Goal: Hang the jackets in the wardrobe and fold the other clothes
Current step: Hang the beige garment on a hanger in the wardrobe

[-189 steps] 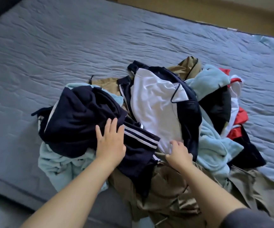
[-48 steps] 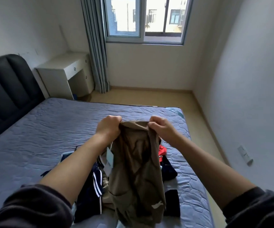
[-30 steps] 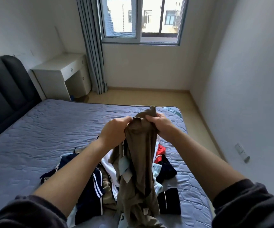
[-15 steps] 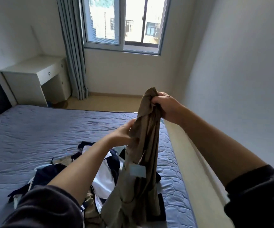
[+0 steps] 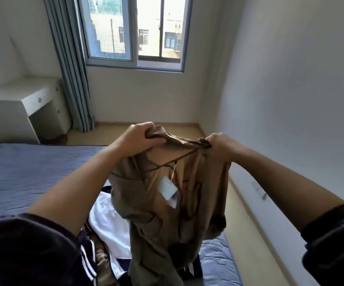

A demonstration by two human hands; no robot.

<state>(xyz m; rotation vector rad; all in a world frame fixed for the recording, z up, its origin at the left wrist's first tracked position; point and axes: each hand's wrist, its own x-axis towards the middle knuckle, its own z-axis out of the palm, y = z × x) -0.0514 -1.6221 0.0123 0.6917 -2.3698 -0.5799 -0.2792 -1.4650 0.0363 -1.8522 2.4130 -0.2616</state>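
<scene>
I hold a tan-brown jacket [image 5: 167,205] up in the air over the bed. My left hand [image 5: 135,137] grips one side of its top edge and my right hand [image 5: 221,145] grips the other, so the fabric stretches between them. A pale blue tag [image 5: 168,187] dangles inside it. Below, on the bed, lies the clothes pile: a white and navy garment [image 5: 107,221] and a navy piece with white stripes [image 5: 88,261]. The hanging jacket hides much of the pile.
The bed with a blue-grey quilted cover [image 5: 28,174] fills the left. A white desk [image 5: 22,108] stands in the far left corner beside grey-blue curtains [image 5: 72,69] and a window [image 5: 134,32]. A strip of wooden floor [image 5: 255,234] runs along the white wall on the right.
My left hand has moved up to the jacket's top edge and my hands have pulled apart, spreading out the jacket that hung bunched from my right hand. The view has turned back to the left.
</scene>
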